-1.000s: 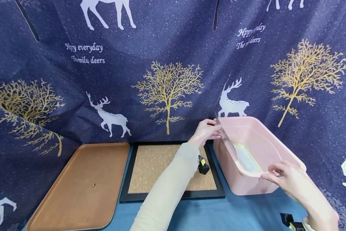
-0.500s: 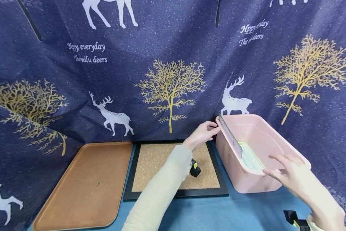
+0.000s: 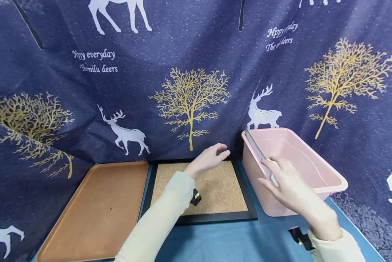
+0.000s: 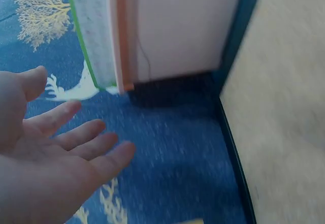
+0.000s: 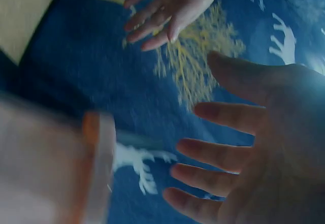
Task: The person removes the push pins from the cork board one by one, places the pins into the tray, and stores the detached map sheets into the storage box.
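Note:
A pink plastic bin [image 3: 300, 160] stands at the right. A thin flat panel [image 3: 254, 144] stands on edge along its left rim; in the left wrist view the panel [image 4: 91, 26] has a green edge and a pale, mottled face. My left hand [image 3: 210, 159] is off the bin to its left, above the cork board, with fingers loosely bent and nothing in them. Over the bin's near left rim is my right hand [image 3: 289, 183], thumb and fingers spread apart. It hides part of the panel and rim. The right wrist view shows this hand [image 5: 249, 137] holding nothing.
Left of the bin lies a black-framed cork board [image 3: 215, 193] on a blue cloth [image 3: 228, 240]. A brown tray [image 3: 94, 214] lies further left, with a small dark spot on it. Behind hangs a dark blue curtain [image 3: 170, 43] printed with deer and trees.
My left hand has let go of the panel and drawn back left. My right hand has moved left from the bin's near rim to the panel's near end. The panel now leans along the left rim.

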Available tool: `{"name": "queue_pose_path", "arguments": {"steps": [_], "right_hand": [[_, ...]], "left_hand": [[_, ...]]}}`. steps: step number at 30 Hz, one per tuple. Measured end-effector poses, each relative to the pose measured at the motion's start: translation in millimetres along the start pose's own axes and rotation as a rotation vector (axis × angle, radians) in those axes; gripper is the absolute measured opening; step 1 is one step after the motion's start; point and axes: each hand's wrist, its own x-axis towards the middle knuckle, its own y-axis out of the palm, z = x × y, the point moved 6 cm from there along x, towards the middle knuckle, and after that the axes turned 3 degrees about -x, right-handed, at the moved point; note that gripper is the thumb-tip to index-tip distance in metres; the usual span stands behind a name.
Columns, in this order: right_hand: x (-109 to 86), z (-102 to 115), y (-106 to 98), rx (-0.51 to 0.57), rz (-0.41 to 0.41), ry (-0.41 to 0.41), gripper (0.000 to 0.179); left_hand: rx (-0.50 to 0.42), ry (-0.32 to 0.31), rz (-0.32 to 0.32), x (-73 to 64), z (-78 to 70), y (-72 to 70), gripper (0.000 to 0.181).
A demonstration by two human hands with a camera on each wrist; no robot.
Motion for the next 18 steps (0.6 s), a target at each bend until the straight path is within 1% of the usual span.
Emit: {"name": "queue_pose_path", "arguments": {"steps": [4, 7, 9, 11, 13, 15, 18], "right_hand": [[10.7, 19.7, 16.1, -0.031, -0.008, -0.026, 0.057], [15.0, 31.4, 29.9, -0.043, 0.039, 0.006, 0.061], [16.9, 36.8, 40.1, -0.036, 0.073, 0.037, 0.063], [17.8, 39.4, 51.2, -0.027, 0.100, 0.076, 0.065], [18.9, 39.6, 62.9, -0.023, 0.116, 0.107, 0.067], [19.2, 38.1, 75.1, -0.022, 0.125, 0.141, 0.069], [18.3, 36.0, 91.7, -0.003, 0.128, 0.192, 0.073]], "left_hand": [[0.133, -0.001, -0.003, -18.9, 17.4, -9.3, 0.054], [0.252, 0.009, 0.014, -33.8, 28.2, -12.2, 0.055], [0.317, 0.002, 0.027, -42.9, 35.0, -11.8, 0.057], [0.371, -0.018, 0.038, -52.1, 42.1, -10.9, 0.059], [0.418, -0.045, 0.036, -60.2, 48.6, -10.4, 0.061], [0.464, -0.072, 0.025, -68.3, 54.6, -10.4, 0.063], [0.500, -0.101, -0.002, -79.9, 61.8, -10.9, 0.063]]}}
